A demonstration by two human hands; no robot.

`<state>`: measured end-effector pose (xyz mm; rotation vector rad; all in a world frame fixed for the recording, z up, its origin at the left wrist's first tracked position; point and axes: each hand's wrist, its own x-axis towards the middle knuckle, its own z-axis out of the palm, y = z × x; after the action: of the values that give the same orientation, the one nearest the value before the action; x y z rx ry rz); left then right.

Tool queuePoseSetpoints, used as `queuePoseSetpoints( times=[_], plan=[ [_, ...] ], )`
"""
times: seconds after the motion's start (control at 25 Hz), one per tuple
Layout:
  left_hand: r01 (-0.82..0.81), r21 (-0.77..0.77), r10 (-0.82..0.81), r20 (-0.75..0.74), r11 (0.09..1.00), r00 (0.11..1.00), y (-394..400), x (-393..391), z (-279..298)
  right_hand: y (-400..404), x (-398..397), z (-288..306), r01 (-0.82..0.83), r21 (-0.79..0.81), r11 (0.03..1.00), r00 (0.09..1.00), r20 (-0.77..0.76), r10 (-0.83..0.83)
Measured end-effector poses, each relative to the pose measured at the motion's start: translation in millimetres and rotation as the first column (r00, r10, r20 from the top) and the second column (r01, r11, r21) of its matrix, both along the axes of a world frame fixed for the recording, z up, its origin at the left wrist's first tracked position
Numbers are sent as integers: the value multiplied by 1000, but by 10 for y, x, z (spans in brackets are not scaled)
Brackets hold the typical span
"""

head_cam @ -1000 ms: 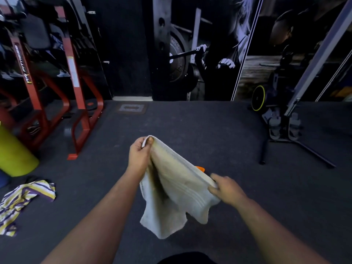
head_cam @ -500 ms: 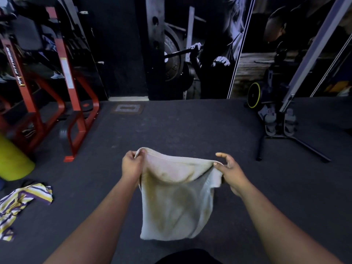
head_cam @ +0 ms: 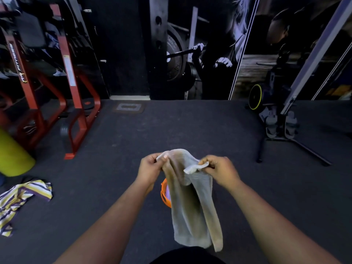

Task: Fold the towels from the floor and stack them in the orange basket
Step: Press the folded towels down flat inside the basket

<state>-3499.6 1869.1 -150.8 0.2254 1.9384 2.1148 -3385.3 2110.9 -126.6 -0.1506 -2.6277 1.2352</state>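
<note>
both hands (head_cam: 150,169) (head_cam: 219,169) pinch the beige towel (head_cam: 192,202) mid-fold above the basket (head_cam: 164,193); striped towel (head_cam: 21,199) lower left waits unfolded

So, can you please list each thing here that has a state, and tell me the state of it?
beige towel: in the air, hanging long, partly folded, held at its top corners
left hand: pinches one top corner of the towel
right hand: pinches the other top corner
orange basket: on the floor, mostly hidden behind the towel
striped towel: crumpled on the floor, not folded
</note>
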Motion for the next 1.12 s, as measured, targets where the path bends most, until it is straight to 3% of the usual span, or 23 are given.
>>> queuePoseSetpoints(
  times=[0.12, 0.2, 0.36, 0.6, 0.76, 0.84, 1.12],
  plan=[
    [33, 126, -44, 79, 991, 996, 111, 97, 37, -74, -38, 27, 119, 264, 957, 982, -171, -75],
    [65, 191, -88, 111, 979, 990, 159, 150, 68, -80, -102, 21, 121, 289, 950, 945, -325, -21],
    [144, 275, -185, 130, 951, 974, 200, 175, 121, -60, -193, 60, -30, -34, 999, 985, -169, 24],
    [55, 273, -89, 114, 961, 989, 267, 193, 154, -131, -299, 79, -95, 248, 964, 989, -88, 120],
    [205, 377, -235, 35, 903, 971, 223, 196, 94, -166, -373, 55, -95, -35, 995, 990, -108, 91],
    [195, 365, -235, 68, 910, 970, 216, 187, 52, -179, -413, 59, -108, -134, 985, 991, -94, 96],
    [155, 288, -205, 151, 945, 967, 268, 82, 3, -233, -513, 128, -181, -203, 962, 983, -75, 169]
  ],
)
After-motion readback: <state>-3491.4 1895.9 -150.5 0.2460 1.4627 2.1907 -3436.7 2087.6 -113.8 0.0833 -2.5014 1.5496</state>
